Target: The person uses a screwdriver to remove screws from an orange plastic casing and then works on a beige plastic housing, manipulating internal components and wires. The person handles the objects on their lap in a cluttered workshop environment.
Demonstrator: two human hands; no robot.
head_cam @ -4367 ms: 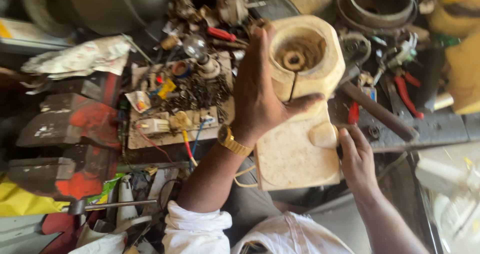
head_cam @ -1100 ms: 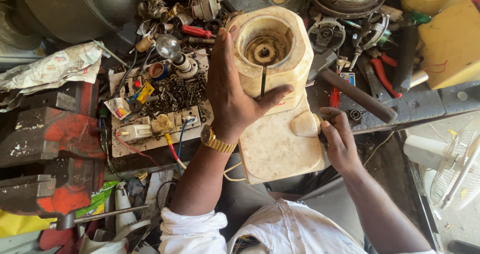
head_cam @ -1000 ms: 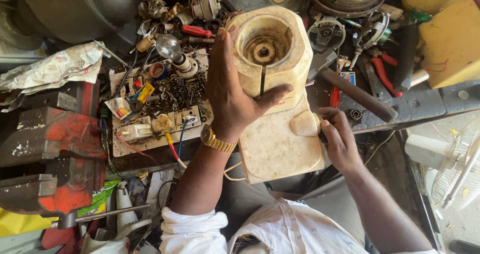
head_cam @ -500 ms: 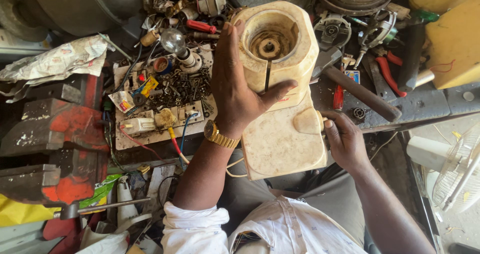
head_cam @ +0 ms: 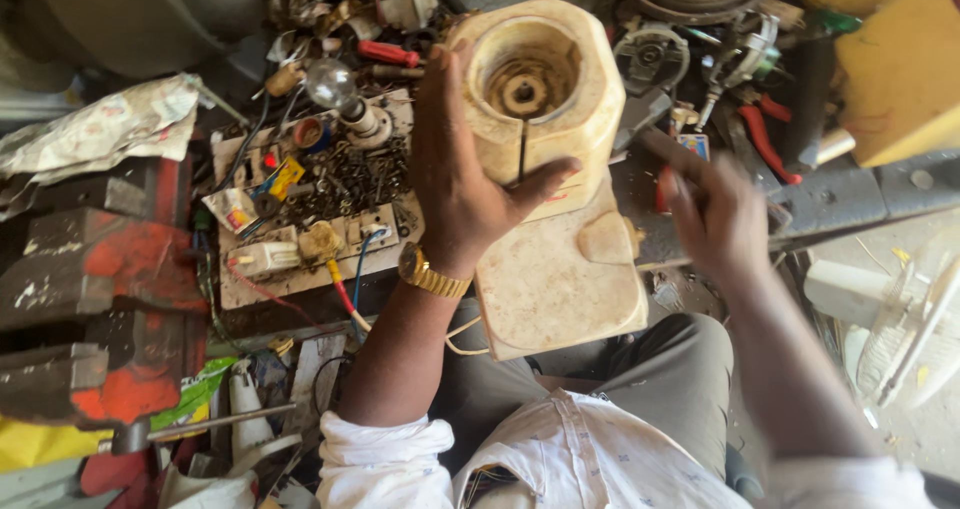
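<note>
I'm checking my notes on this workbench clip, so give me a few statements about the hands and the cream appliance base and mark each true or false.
1. The left hand grips the cream appliance base around its upper housing. True.
2. The right hand is pressed flat on the base. False: it is off the base, to its right, and blurred.
3. A gold wristwatch sits on the left wrist. True.
4. The light bulb lies to the right of the base. False: it lies to its left, on the cluttered board.
5. A red bench vise stands at the left edge. True.
</note>
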